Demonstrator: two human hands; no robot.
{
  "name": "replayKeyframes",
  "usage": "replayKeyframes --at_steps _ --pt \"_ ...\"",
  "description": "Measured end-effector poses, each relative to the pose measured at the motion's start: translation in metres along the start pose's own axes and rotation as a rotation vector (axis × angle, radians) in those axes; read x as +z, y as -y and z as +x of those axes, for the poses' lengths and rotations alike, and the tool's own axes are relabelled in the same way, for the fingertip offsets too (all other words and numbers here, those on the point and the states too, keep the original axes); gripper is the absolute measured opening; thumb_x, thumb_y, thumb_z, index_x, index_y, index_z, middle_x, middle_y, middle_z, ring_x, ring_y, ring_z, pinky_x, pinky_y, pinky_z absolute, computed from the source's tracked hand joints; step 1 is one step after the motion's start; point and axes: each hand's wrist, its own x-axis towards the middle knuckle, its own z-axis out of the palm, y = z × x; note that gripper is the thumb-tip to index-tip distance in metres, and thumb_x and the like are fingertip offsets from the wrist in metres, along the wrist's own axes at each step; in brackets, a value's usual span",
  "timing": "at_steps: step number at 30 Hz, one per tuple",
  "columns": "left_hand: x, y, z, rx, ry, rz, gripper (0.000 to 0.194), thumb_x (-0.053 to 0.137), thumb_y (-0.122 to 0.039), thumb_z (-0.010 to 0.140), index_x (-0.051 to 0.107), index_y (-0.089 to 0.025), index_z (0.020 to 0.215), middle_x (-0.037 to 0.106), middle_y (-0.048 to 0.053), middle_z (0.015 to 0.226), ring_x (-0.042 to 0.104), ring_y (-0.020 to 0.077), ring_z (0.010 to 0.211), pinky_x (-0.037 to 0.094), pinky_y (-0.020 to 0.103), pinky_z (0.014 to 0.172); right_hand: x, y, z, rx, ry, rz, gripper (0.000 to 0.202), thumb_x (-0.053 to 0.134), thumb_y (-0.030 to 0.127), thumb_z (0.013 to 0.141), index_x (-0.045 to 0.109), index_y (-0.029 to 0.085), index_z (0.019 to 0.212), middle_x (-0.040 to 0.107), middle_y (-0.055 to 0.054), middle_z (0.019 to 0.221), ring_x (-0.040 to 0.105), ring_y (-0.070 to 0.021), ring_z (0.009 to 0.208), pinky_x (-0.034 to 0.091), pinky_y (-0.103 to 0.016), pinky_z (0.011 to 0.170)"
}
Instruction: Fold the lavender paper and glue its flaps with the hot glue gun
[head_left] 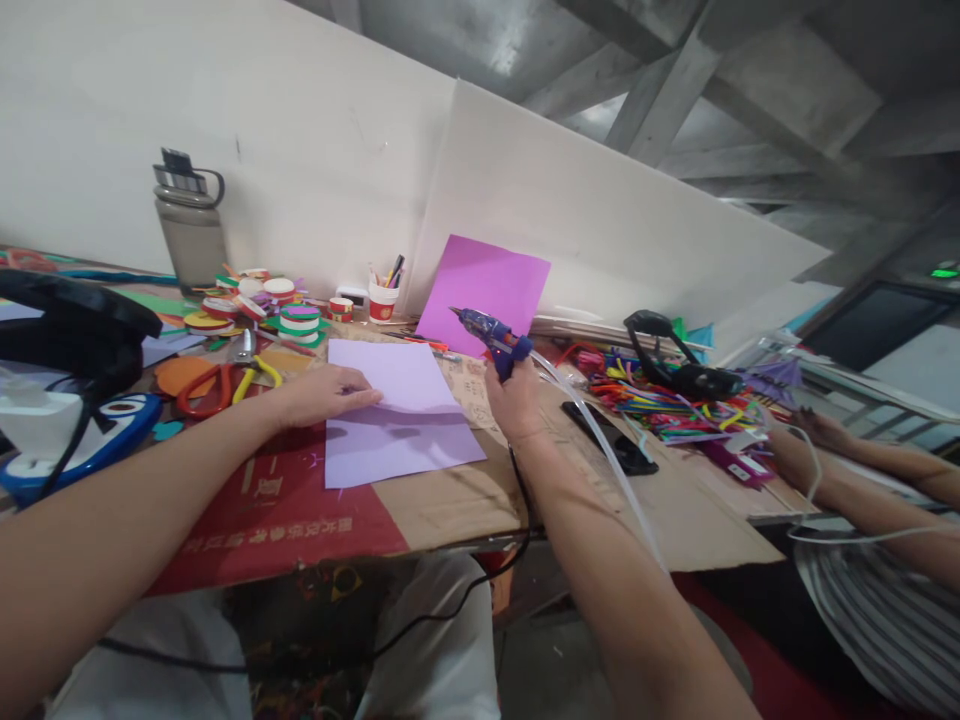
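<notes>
A pale purple sheet of paper [405, 450] lies on the cardboard in front of me, with a raised fold or edge running across its middle. My left hand [330, 393] is closed at the left of this ridge, thumb and fingers pinching the paper. Wrapped around a blue hot glue gun [495, 340], my right hand [516, 402] is to the right of the sheet and a little above the table. The gun's nozzle points up and left, apart from the pale sheet. A long clear glue stick trails from its back over my right forearm.
Pliers with red [206, 392] and yellow handles lie left, near a blue power strip [127, 425]. Behind are a bottle [190, 235], small paper drums [300, 320] and a pen cup [383, 300]. A black phone [611, 438] and pipe cleaners [652, 400] lie right, beside another person's hands [795, 455].
</notes>
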Motion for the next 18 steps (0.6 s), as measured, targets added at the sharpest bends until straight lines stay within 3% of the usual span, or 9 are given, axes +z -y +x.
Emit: replayKeyframes --at_steps 6,11,14,18 --pt "0.000 -0.005 0.000 0.013 -0.035 0.060 0.054 0.035 -0.059 0.088 0.069 -0.018 0.098 0.069 0.007 0.101 0.060 0.0212 0.091 0.042 0.028 0.079 0.000 0.000 0.000 -0.037 0.035 -0.052 0.032 0.043 0.029 0.084 0.053 0.013 0.110 0.062 -0.015 0.105 0.056 -0.0252 0.101 0.041 -0.039 0.091" --pt "-0.005 -0.032 -0.003 0.056 -0.404 0.044 0.040 0.043 -0.048 0.090 0.069 -0.018 0.092 0.070 0.005 0.098 0.060 0.0195 0.090 0.044 0.030 0.082 0.005 -0.003 -0.001 -0.023 0.097 -0.075 0.032 0.041 0.028 0.087 0.052 0.014 0.114 0.062 -0.016 0.108 0.056 -0.0264 0.104 0.042 -0.040 0.090" --pt "-0.006 -0.064 -0.003 0.233 -0.550 0.032 0.029 0.048 -0.041 0.089 0.067 -0.020 0.095 0.068 0.004 0.100 0.059 0.0187 0.096 0.045 0.030 0.087 0.008 -0.004 -0.002 -0.057 0.127 -0.059 0.034 0.040 0.028 0.088 0.051 0.014 0.117 0.062 -0.015 0.108 0.057 -0.0259 0.103 0.043 -0.039 0.089" --pt "-0.001 -0.115 0.002 0.572 -0.559 0.159 0.027 0.052 -0.028 0.089 0.060 -0.021 0.114 0.062 0.007 0.115 0.056 0.0188 0.107 0.045 0.032 0.092 0.005 0.000 -0.003 -0.118 0.160 -0.017 0.031 0.041 0.027 0.088 0.052 0.016 0.115 0.061 -0.012 0.105 0.057 -0.0241 0.099 0.046 -0.041 0.088"
